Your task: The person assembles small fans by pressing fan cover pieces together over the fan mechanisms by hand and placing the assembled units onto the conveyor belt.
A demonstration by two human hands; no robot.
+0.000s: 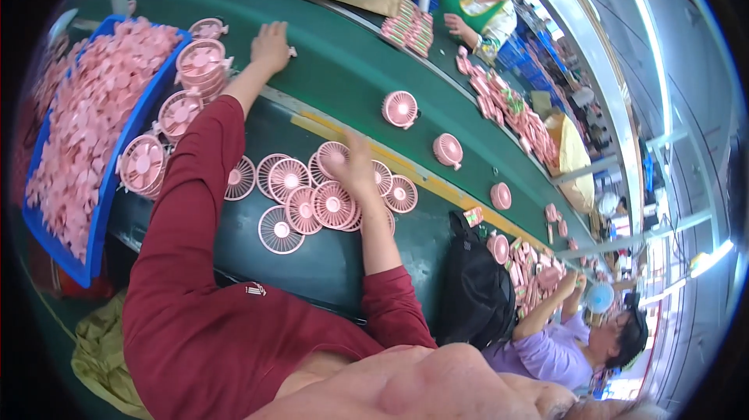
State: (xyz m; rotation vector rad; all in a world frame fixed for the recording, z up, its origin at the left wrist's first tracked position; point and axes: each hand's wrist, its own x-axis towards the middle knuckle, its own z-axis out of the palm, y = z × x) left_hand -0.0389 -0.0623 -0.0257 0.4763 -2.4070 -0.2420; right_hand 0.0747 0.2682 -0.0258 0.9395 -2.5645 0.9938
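Note:
My left hand (270, 48) reaches far out over the green conveyor belt (335, 61), its fingers closed downward. A small pink part (292, 51) sticks out beside the fingers; the rest of what they hold is hidden. Motion smears my right hand (355, 166), which hovers above round pink fan grilles (333, 205) spread and overlapping on the dark worktop. Whether its fingers hold a grille cannot be made out. Left of my left forearm stand stacks of pink fan housings (201, 61) with blades inside, and another housing stack (143, 164) is nearer me.
A blue tray (97, 240) heaped with pink parts lies at the left. Pink fan housings (400, 109) sit along the belt. A black bag (476, 287) rests right of the grilles. One co-worker (476, 10) is across the belt, another (569, 342) at right.

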